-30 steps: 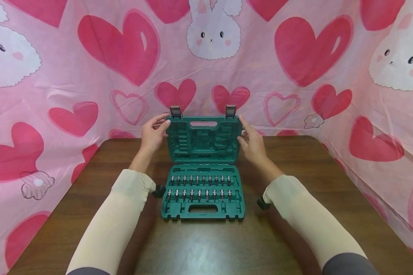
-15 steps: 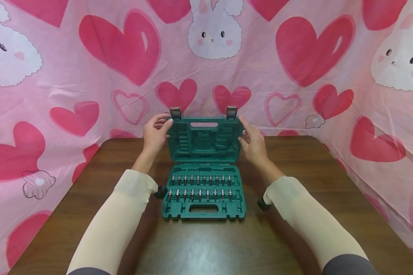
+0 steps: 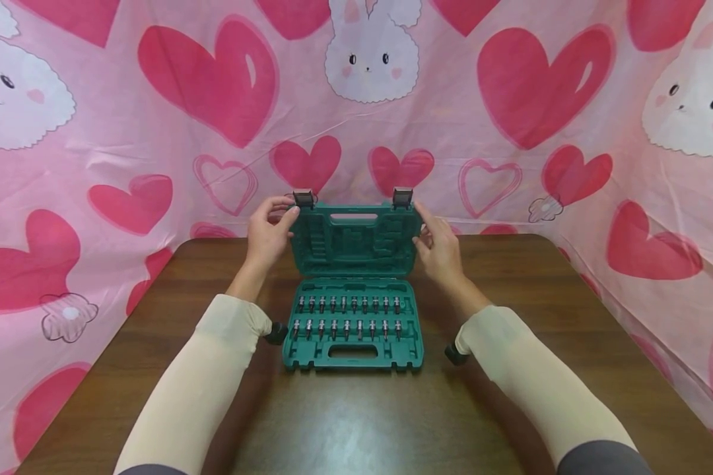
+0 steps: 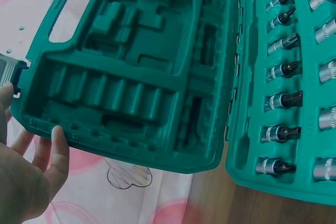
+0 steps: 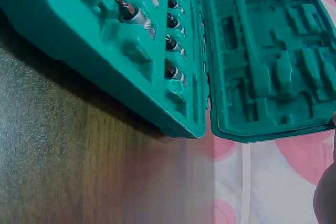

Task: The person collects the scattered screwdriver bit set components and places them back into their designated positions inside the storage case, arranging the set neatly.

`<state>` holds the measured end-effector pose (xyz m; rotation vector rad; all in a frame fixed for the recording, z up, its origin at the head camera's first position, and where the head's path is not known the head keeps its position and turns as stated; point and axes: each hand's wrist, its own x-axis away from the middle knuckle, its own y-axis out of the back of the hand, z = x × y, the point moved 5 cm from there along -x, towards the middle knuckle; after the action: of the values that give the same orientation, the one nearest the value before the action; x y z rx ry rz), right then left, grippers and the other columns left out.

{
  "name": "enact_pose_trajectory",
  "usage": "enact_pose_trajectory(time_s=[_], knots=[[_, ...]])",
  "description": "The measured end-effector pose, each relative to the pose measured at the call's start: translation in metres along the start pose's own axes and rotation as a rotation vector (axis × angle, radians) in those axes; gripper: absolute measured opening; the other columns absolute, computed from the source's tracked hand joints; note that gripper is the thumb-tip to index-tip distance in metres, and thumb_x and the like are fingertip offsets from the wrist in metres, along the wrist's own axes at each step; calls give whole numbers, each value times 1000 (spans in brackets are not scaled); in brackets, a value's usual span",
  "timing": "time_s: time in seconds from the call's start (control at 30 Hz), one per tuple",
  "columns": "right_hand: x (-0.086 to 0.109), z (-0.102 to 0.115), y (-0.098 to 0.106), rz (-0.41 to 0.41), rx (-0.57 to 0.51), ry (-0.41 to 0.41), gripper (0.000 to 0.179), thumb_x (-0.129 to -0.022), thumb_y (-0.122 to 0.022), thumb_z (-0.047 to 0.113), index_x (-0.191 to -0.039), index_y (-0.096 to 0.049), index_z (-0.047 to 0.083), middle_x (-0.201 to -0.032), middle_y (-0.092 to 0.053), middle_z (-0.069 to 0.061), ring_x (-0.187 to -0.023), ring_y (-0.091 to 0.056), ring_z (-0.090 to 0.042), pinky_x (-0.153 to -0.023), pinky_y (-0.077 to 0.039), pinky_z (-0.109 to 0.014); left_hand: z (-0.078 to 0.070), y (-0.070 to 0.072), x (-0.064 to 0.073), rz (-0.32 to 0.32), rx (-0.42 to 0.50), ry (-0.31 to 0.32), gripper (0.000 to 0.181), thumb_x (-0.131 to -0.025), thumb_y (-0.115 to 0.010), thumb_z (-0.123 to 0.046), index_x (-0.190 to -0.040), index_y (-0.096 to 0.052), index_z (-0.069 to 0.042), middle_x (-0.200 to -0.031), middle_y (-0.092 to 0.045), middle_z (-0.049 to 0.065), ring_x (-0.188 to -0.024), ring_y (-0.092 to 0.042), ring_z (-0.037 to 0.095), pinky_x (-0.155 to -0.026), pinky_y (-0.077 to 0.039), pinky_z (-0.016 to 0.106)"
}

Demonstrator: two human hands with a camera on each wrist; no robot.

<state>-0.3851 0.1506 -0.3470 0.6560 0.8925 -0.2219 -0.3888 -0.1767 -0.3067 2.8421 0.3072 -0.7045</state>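
Note:
A green plastic socket bit case stands open on the table, its lid (image 3: 352,247) raised and its base (image 3: 353,361) flat. Two rows of bit sockets (image 3: 347,329) fill the base; in the left wrist view they have chrome bodies and dark tips. My left hand (image 3: 267,232) grips the lid's upper left corner, thumb in front and some fingers behind the edge. At the opposite upper corner, my right hand (image 3: 440,244) holds the lid's side between fingers and thumb. Only a sliver of this hand enters the right wrist view. Two dark latches (image 3: 402,198) stick up from the lid.
The case rests on a brown wooden table (image 3: 356,429). Pink cloth (image 3: 440,112) with hearts and rabbits hangs close behind the lid and along both sides. The lid's moulded recesses (image 4: 110,90) hold no bits.
The lid's top edge and latches have come slightly lower, the lid tilting a little towards me. The base has shifted slightly away. Both hands keep their hold, the left having moved slightly right.

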Motion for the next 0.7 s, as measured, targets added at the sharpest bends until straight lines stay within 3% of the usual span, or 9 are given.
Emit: enact_pose_trajectory(time_s=[0.23,0.4,0.53,0.7], knots=[[2,0,0,-44,-1,33,71,-83,-70,-10,-144,-49,20,-99,-62,-13,-88,-55,-28,-69,-54,-43,-30,0,15,-12,21,-40,24,-93,-63,-4,-112,-62,11,-106,-61,20,-75,-58,8,-62,-57,34],[2,1,1,-68,1,56,68,-81,-71,-11,-139,-53,18,-92,-62,-15,-85,-55,-29,-68,-52,-43,-33,0,20,-27,20,-72,22,-92,-62,0,-110,-61,11,-102,-61,17,-73,-57,9,-60,-55,25],[2,3,3,-84,9,77,63,-81,-71,-10,-137,-56,17,-86,-60,-16,-81,-53,-29,-66,-49,-42,-32,1,21,-19,37,-70,22,-92,-64,-4,-109,-61,10,-95,-60,6,-75,-60,16,-61,-57,31],[0,7,7,-77,15,109,56,-84,-71,-5,-135,-58,13,-86,-58,-16,-78,-51,-29,-66,-48,-41,-36,4,23,-31,33,-67,24,-93,-65,-9,-106,-64,11,-92,-59,1,-78,-60,20,-62,-57,38]])
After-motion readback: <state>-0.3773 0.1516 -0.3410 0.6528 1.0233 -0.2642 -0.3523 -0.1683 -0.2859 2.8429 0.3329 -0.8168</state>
